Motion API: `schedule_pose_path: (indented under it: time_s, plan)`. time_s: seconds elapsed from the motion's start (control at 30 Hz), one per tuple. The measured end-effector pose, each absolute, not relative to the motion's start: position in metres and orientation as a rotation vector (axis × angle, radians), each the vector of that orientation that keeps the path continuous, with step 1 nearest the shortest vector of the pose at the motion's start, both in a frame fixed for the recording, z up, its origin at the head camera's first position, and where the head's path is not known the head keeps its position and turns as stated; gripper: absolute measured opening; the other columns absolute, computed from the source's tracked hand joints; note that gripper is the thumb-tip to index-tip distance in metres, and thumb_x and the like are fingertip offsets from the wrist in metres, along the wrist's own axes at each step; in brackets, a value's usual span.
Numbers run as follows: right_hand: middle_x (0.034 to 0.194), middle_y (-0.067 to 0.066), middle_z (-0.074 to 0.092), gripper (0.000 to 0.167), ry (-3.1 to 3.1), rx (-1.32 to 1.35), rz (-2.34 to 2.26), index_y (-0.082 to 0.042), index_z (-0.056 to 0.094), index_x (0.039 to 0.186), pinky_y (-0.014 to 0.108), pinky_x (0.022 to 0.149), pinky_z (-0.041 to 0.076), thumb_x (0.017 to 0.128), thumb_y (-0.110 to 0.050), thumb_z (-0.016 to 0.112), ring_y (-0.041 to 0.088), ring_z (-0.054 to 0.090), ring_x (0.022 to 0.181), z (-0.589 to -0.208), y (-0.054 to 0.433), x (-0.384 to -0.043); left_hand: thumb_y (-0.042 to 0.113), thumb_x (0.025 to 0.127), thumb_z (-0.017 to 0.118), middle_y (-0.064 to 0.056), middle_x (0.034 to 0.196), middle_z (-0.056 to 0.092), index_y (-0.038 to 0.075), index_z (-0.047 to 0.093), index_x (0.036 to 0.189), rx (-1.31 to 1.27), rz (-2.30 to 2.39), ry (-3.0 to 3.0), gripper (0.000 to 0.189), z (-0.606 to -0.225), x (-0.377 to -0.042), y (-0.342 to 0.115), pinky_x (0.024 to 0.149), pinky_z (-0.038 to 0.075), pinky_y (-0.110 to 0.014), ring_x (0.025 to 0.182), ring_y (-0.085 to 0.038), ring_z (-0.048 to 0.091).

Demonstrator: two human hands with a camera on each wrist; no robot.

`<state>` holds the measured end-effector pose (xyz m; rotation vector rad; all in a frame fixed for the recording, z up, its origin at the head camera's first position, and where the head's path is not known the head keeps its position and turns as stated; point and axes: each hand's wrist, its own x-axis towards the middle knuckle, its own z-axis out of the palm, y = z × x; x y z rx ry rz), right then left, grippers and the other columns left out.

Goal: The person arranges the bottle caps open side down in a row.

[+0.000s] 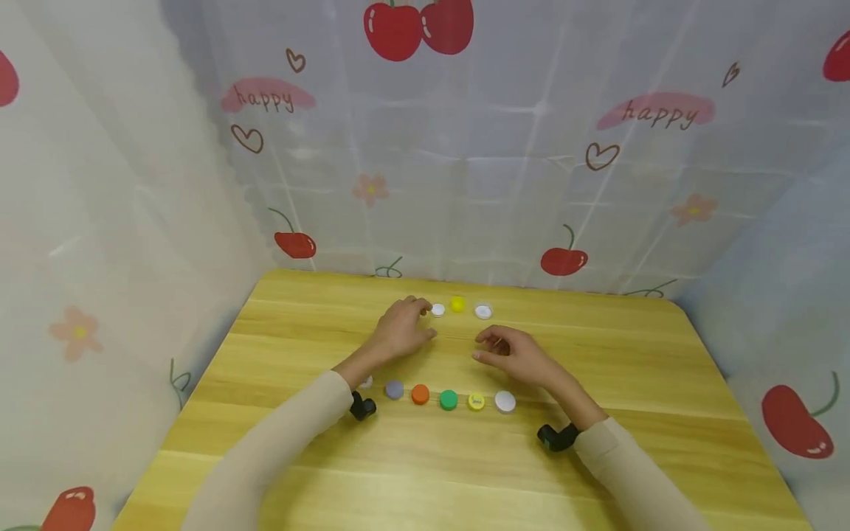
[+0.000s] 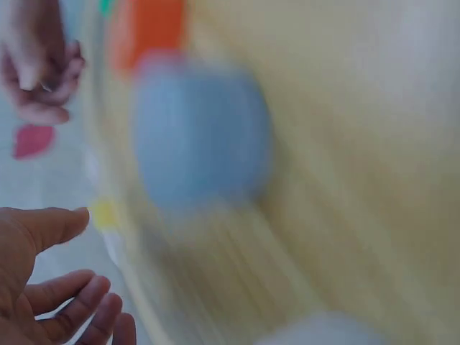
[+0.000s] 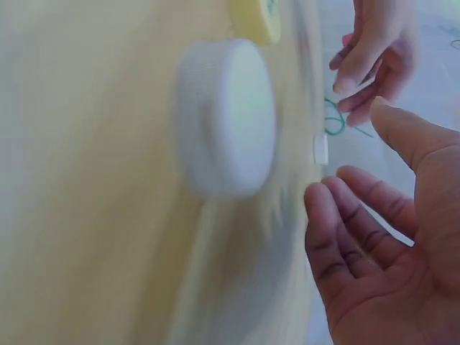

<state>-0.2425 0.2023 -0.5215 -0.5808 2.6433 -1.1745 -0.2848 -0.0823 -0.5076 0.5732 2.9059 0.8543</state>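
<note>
Over the back of the table, my left hand (image 1: 401, 329) reaches in with thumb and fingers apart, its fingertips close beside a small white cap (image 1: 437, 310). My right hand (image 1: 516, 355) hovers farther right, fingers loosely bent around bare air. To the right of the white cap sit a yellow cap (image 1: 457, 304) and a pale, clear-rimmed cap (image 1: 483, 311). Nearer the front runs a row of round caps: purple (image 1: 395, 389), orange (image 1: 420, 394), green (image 1: 448, 400), yellow with markings (image 1: 476, 401) and a larger white one (image 1: 505, 402). Another white cap (image 1: 366, 382) is partly hidden by the left wrist.
The caps lie on a wood-grain table (image 1: 425, 472). A curtain (image 1: 451, 169) printed with cherries and hearts hangs behind its far edge and along both sides. Black wrist cameras sit on the left wrist (image 1: 362, 406) and right wrist (image 1: 558, 437).
</note>
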Motion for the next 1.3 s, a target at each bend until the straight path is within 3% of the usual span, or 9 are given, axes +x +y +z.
schedule_pose_path:
  time_s: [0.17,0.4,0.5,0.63,0.77,1.1,1.3]
  plan:
    - [0.114,0.01,0.072,0.045,2.529,-0.546,-1.204,-0.009,0.065,0.139,0.031,0.077,0.056,0.103,-0.033,0.075,0.018,0.066,0.09,-0.528,0.173,-0.268,0.032,0.1,0.077,-0.012,0.127,0.07,0.005,0.063,0.146,0.517,0.761,2.879,0.056,-0.519,-0.311,-0.089,0.099,0.058,-0.046,0.114,-0.029,0.067]
    - [0.105,0.011,0.074,0.057,2.577,-0.396,-1.266,-0.007,0.058,0.149,0.029,0.068,0.054,0.1,-0.027,0.079,0.016,0.064,0.075,-0.535,0.136,-0.3,0.024,0.098,0.079,-0.008,0.119,0.073,0.01,0.065,0.146,0.55,0.919,2.771,0.052,-0.527,-0.334,-0.09,0.1,0.056,-0.044,0.107,-0.025,0.067]
    - [0.099,0.011,0.075,0.053,2.62,-0.342,-1.259,-0.008,0.061,0.146,0.028,0.065,0.053,0.099,-0.025,0.079,0.016,0.064,0.071,-0.535,0.127,-0.306,0.021,0.097,0.08,-0.006,0.116,0.074,0.013,0.072,0.137,0.552,0.956,2.745,0.041,-0.528,-0.337,-0.088,0.098,0.056,-0.043,0.105,-0.023,0.067]
    - [0.09,0.008,0.073,0.036,2.722,-0.363,-1.185,-0.007,0.069,0.13,0.028,0.064,0.049,0.099,-0.022,0.077,0.015,0.06,0.068,-0.539,0.122,-0.308,0.02,0.097,0.081,-0.005,0.11,0.074,0.014,0.08,0.121,0.593,0.929,2.756,0.024,-0.53,-0.336,-0.084,0.093,0.056,-0.041,0.1,-0.021,0.066]
    - [0.085,0.006,0.071,0.025,2.81,-0.378,-1.135,-0.008,0.072,0.119,0.028,0.065,0.046,0.098,-0.02,0.078,0.015,0.058,0.068,-0.543,0.122,-0.306,0.021,0.098,0.08,-0.004,0.104,0.071,0.015,0.081,0.115,0.655,0.871,2.784,0.018,-0.531,-0.332,-0.078,0.086,0.055,-0.038,0.093,-0.02,0.064]
    - [0.087,0.008,0.071,0.022,2.752,-0.437,-1.193,-0.006,0.073,0.118,0.028,0.064,0.048,0.099,-0.017,0.077,0.014,0.056,0.065,-0.539,0.124,-0.307,0.022,0.099,0.081,-0.004,0.106,0.071,0.016,0.081,0.117,0.651,0.807,2.821,0.02,-0.527,-0.328,-0.077,0.089,0.056,-0.039,0.096,-0.019,0.065]
    - [0.101,0.012,0.071,0.022,2.612,-0.487,-1.344,-0.007,0.071,0.122,0.031,0.061,0.058,0.103,-0.018,0.075,0.02,0.067,0.067,-0.532,0.13,-0.303,0.024,0.1,0.079,-0.003,0.109,0.072,0.016,0.08,0.118,0.74,0.912,2.784,0.02,-0.522,-0.325,-0.087,0.085,0.057,-0.036,0.094,-0.018,0.067]
